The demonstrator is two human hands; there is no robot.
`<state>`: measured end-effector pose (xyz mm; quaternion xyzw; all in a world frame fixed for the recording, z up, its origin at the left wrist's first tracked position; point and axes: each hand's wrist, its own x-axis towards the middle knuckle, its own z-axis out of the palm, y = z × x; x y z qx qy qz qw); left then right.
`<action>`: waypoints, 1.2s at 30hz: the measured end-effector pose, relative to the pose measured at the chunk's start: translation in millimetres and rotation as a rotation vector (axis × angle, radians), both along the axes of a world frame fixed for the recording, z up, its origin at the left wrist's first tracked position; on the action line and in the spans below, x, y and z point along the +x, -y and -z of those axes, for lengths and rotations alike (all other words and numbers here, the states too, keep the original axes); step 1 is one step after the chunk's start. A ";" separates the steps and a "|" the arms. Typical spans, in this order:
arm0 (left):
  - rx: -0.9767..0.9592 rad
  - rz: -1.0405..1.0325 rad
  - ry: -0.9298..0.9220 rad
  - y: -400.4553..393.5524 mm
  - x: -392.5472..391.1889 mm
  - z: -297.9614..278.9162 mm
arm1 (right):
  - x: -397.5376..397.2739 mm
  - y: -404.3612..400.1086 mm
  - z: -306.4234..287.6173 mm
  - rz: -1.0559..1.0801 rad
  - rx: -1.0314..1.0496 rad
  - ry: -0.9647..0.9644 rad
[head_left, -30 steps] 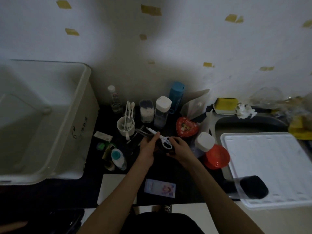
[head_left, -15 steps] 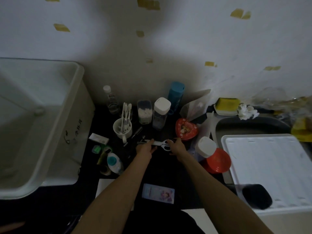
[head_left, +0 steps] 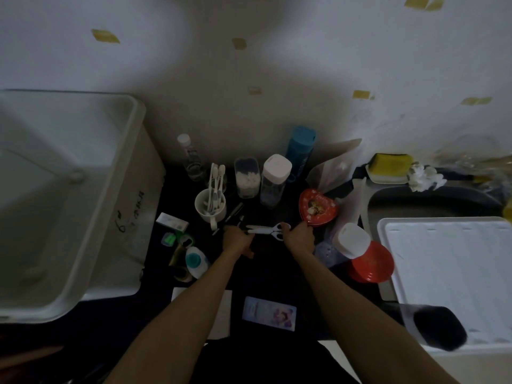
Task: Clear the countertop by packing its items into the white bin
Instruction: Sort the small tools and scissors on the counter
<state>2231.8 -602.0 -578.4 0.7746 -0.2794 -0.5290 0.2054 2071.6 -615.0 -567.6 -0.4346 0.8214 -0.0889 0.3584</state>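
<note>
A pair of white-handled scissors [head_left: 264,230] lies level just above the dark countertop [head_left: 266,275], between my two hands. My left hand [head_left: 238,241] grips the blade end, along with some thin dark tools that I cannot make out. My right hand [head_left: 299,237] pinches the handle rings. The big white bin [head_left: 133,173] stands at the left, its inside bare as far as I can see. Around the hands are a white mug with toothbrushes [head_left: 209,210], a cotton swab box [head_left: 246,177], a white-capped bottle [head_left: 274,180] and a red heart-shaped tin [head_left: 318,207].
A blue bottle [head_left: 300,146] and a small clear bottle [head_left: 189,157] stand by the wall. Left of my hands lie a small white box [head_left: 171,221] and a teal-capped bottle [head_left: 195,261]. A white-lidded jar [head_left: 350,239], a red bowl [head_left: 372,263] and a white tray [head_left: 448,273] are at the right. A card [head_left: 268,313] lies near the front edge.
Both hands have moved away from me with the scissors, which went from tilted to level. My right hand has shifted to the handle rings. The camera view has shifted slightly.
</note>
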 end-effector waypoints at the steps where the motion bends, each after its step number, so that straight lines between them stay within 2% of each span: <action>1: -0.030 0.123 0.125 -2.1 4.0 -3.6 | 0.5 -1.1 -1.5 -0.010 -0.007 -0.033; 4: -0.150 0.494 0.598 -6.7 12.1 -11.1 | 2.6 -4.0 -5.0 -0.009 -0.046 -0.049; 6: -0.172 0.656 0.804 -7.6 12.1 -12.9 | 2.5 -6.9 -7.5 0.005 -0.073 -0.031; 10: -0.139 0.828 0.974 -8.7 13.3 -11.2 | -0.2 -19.0 -17.2 -0.061 -0.155 -0.073; 14: -0.132 0.867 1.043 -8.3 11.1 -10.0 | -3.3 -43.4 -23.8 -0.200 -0.386 -0.210; 17: -0.130 0.882 1.064 -8.5 9.9 -8.3 | -6.8 -60.7 -21.1 -0.389 -0.463 -0.099; 19: -0.126 0.887 1.074 -7.7 11.2 -7.5 | -8.2 -71.1 -17.9 -0.523 -0.391 -0.032; 22: -0.116 0.885 1.039 -5.7 13.7 -7.8 | -12.7 -83.7 -13.8 -0.639 -0.268 -0.103; 29: -0.068 0.773 0.842 -6.6 24.6 -12.4 | -20.4 -97.3 -5.9 -0.720 -0.180 -0.240; 36: -0.146 0.785 0.649 -5.6 24.5 -27.6 | -20.2 -96.0 1.5 -0.740 -0.145 -0.289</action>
